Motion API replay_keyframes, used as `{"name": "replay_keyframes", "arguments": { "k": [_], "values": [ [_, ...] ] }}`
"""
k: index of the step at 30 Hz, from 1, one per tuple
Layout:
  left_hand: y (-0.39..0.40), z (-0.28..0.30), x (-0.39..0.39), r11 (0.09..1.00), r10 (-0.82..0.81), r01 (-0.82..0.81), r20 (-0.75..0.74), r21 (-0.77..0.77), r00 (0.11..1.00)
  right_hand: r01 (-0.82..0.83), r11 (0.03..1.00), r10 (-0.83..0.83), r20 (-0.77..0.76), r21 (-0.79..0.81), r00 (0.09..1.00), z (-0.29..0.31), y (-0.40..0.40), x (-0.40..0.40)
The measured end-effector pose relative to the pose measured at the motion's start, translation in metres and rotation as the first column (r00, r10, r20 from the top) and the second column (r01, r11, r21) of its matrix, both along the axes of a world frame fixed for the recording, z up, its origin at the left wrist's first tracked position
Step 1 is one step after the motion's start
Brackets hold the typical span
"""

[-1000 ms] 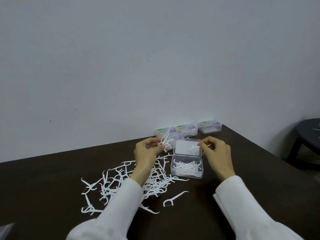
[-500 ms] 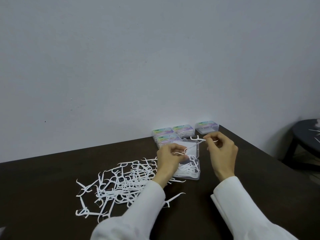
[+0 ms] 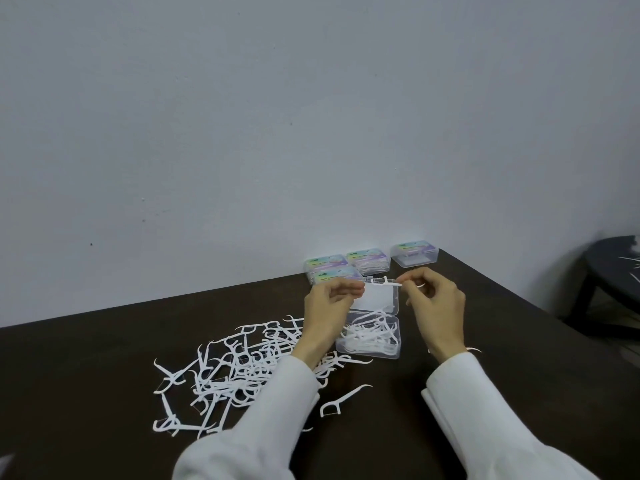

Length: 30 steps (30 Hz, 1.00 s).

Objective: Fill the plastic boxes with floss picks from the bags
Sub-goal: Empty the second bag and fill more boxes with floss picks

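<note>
An open clear plastic box [image 3: 370, 351] sits on the dark table [image 3: 104, 358], partly filled with white floss picks, its lid [image 3: 379, 299] folded back. Above the lid, my right hand [image 3: 434, 308] pinches a white floss pick [image 3: 382, 282] by its end. My left hand [image 3: 330, 306] hovers just left of the lid with curled fingers; whether it holds anything I cannot tell. A heap of loose floss picks [image 3: 235, 372] lies to the left. One single pick [image 3: 343, 400] lies in front of the box.
Several closed boxes with coloured labels [image 3: 367, 261] stand against the wall behind the open box, one more [image 3: 414, 254] near the table's right corner. A dark stool [image 3: 613, 271] stands off to the right. The wall rises right behind the table.
My left hand has lifted from the box and drawn left. The right hand stays above the lid, still pinching a pick, now held level between the hands.
</note>
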<state>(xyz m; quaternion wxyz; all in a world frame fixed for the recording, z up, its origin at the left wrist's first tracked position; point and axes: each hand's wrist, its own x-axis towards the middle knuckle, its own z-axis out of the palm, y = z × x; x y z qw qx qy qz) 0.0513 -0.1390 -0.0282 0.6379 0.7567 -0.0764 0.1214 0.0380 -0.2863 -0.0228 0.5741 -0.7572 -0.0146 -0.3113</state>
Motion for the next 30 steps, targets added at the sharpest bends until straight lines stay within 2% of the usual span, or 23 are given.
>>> {"name": "replay_keyframes", "arguments": {
  "k": [5, 9, 12, 14, 17, 18, 21, 24, 26, 30],
  "values": [
    [-0.002, 0.003, 0.0, 0.99, -0.131, 0.132, 0.023, -0.041, 0.991, -0.078, 0.997, 0.077, -0.056, -0.016, 0.995, -0.002, 0.001, 0.002],
    [-0.003, 0.001, 0.0, 0.986, -0.159, 0.161, 0.029, -0.051, 0.987, -0.127, 0.982, 0.137, -0.068, 0.14, 0.988, -0.003, 0.0, 0.004],
    [-0.002, -0.002, 0.0, 0.991, -0.135, 0.134, 0.054, 0.02, 0.989, -0.14, 0.966, 0.157, -0.063, 0.219, 0.986, -0.002, -0.003, 0.005],
    [0.0, -0.005, 0.0, 0.981, -0.1, 0.088, 0.063, 0.171, 0.993, -0.124, 0.982, 0.137, -0.089, 0.14, 0.987, -0.004, -0.008, 0.007],
    [0.002, -0.013, -0.001, 0.928, -0.105, 0.085, 0.037, 0.362, 0.994, -0.04, 0.982, 0.002, -0.201, -0.183, 0.979, -0.013, -0.017, 0.013],
    [0.001, -0.015, -0.002, 0.91, -0.1, 0.082, 0.024, 0.407, 0.995, -0.031, 0.97, -0.027, -0.232, -0.241, 0.972, -0.015, -0.019, 0.014],
    [-0.005, -0.019, -0.004, 0.84, 0.006, -0.027, 0.04, 0.542, 0.999, -0.037, 0.96, -0.048, -0.294, -0.276, 0.954, -0.017, -0.019, 0.016],
    [-0.012, -0.022, -0.005, 0.721, 0.06, -0.097, 0.078, 0.686, 0.995, -0.048, 0.951, -0.053, -0.312, -0.306, 0.949, -0.016, -0.018, 0.015],
    [-0.014, -0.024, -0.004, 0.699, 0.062, -0.097, 0.074, 0.709, 0.995, -0.08, 0.937, -0.042, -0.337, -0.34, 0.941, -0.016, -0.017, 0.013],
    [-0.008, -0.022, 0.0, 0.822, 0.034, -0.035, 0.012, 0.569, 0.999, -0.129, 0.906, -0.03, -0.367, -0.402, 0.93, -0.016, -0.016, 0.011]
  ]
}}
